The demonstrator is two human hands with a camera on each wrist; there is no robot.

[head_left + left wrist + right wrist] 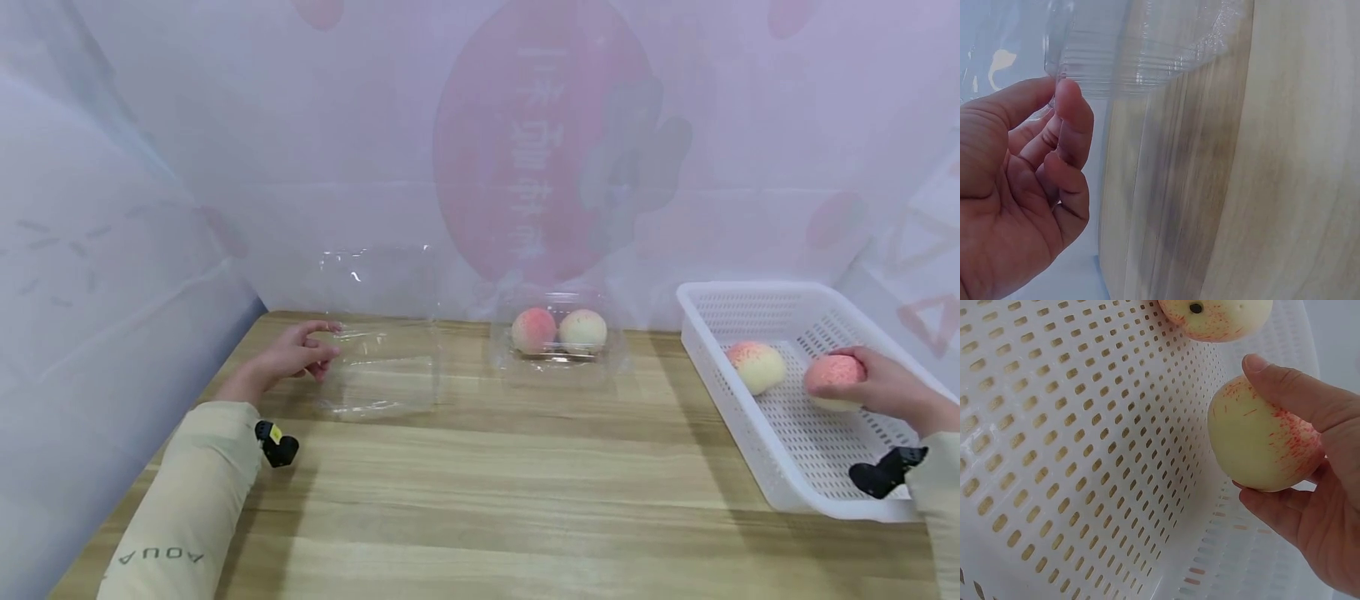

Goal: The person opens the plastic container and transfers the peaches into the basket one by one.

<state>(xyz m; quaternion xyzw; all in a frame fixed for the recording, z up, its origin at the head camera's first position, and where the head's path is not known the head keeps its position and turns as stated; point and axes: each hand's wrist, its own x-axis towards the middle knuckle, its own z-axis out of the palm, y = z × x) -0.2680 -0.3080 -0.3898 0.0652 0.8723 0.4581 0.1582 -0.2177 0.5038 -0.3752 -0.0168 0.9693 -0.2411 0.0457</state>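
At the right, my right hand (pixel 892 385) grips a pink and cream peach (pixel 1257 437) inside the white basket (pixel 738 437), thumb on one side and fingers on the other. Another peach (pixel 757 367) lies in the basket to the left of that hand. On the left, the thumb and fingertips of my left hand (pixel 296 350) pinch the side edge of a clear plastic clamshell box (pixel 1129 65). Its lid (pixel 378 279) stands raised at the back, and no fruit shows in it.
A second clear box (pixel 551 363) at the back middle holds two peaches, one pinker (pixel 534 331) and one paler (pixel 583 332). Everything stands on a wood-grain table (pixel 480 492). Printed fabric walls (pixel 360 125) enclose the back and sides.
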